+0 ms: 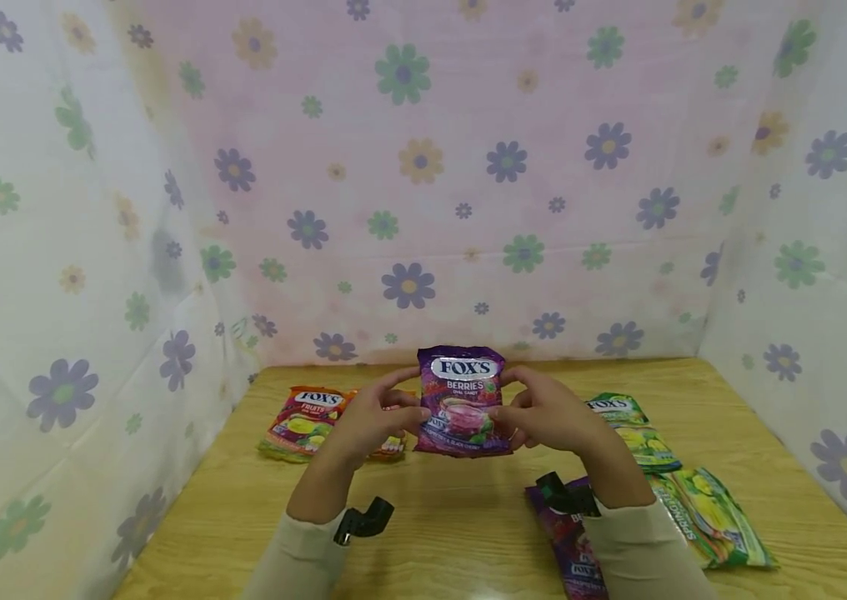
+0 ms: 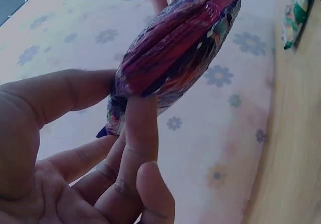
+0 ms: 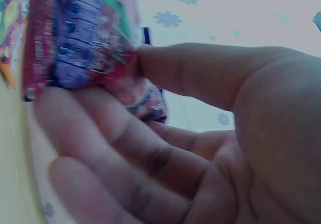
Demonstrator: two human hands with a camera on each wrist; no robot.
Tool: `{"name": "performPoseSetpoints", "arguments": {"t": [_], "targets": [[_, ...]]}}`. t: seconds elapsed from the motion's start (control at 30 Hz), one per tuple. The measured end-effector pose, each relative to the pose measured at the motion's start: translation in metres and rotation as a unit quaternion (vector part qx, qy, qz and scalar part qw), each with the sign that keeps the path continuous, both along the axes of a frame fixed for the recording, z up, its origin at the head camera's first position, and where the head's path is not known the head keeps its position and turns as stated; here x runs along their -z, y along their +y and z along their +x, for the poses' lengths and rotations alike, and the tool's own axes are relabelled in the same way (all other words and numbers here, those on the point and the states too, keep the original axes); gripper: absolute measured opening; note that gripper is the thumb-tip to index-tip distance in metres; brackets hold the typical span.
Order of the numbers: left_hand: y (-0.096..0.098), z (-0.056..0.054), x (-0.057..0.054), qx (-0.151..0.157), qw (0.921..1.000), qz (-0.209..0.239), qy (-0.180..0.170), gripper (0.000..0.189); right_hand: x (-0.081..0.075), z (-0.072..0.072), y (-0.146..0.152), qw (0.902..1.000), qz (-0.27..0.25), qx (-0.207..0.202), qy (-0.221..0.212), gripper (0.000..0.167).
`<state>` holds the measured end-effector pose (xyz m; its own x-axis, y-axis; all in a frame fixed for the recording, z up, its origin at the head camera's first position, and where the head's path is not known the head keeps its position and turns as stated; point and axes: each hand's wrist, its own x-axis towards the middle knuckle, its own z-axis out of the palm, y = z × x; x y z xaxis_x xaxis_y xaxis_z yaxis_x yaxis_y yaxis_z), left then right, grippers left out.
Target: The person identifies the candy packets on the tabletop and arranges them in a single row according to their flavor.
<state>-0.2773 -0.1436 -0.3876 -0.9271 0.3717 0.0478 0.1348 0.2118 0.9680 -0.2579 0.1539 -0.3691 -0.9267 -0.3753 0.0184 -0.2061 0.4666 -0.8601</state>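
Note:
A purple Fox's Berries candy bag (image 1: 463,402) is held upright above the table, its printed front towards me in the head view. My left hand (image 1: 373,419) pinches its left edge, thumb in front and fingers behind. At the opposite edge my right hand (image 1: 548,414) grips it the same way. In the left wrist view the bag (image 2: 175,43) appears edge-on and puffed, with the left thumb and fingers on its side. The right wrist view shows the bag (image 3: 83,38) blurred, between the right thumb and fingers.
Red-orange Fox's Fruits bags (image 1: 303,423) lie at the back left of the wooden table (image 1: 438,533). Green Spring Tea bags (image 1: 716,517) and another green Fox's bag (image 1: 637,433) lie on the right. Another purple berries bag (image 1: 569,542) is partly under my right forearm. Flowered cloth (image 1: 461,167) surrounds the table.

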Motion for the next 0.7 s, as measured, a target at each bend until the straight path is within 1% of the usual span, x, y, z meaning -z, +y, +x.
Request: {"name": "performPoseSetpoints", "arguments": {"t": [0.13, 0.23, 0.33, 0.57, 0.7], "targets": [[0.001, -0.004, 0.004, -0.033, 0.9994, 0.004, 0.006, 0.068, 0.008, -0.006, -0.007, 0.9997, 0.006, 0.018, 0.014, 0.057], [0.001, -0.007, 0.007, -0.052, 0.9985, 0.009, 0.014, 0.066, 0.013, -0.010, -0.011, 0.9991, 0.010, 0.030, 0.026, 0.056], [0.000, -0.009, 0.011, -0.059, 0.9980, 0.008, 0.022, 0.064, 0.016, -0.012, -0.014, 0.9988, 0.006, 0.039, 0.030, 0.055], [0.001, -0.013, 0.019, -0.079, 0.9960, -0.019, 0.037, 0.058, 0.026, -0.017, -0.018, 0.9984, 0.004, 0.038, 0.043, 0.058], [0.002, -0.014, 0.023, -0.090, 0.9945, -0.031, 0.044, 0.056, 0.032, -0.018, -0.022, 0.9981, -0.004, 0.052, 0.033, 0.058]]}}
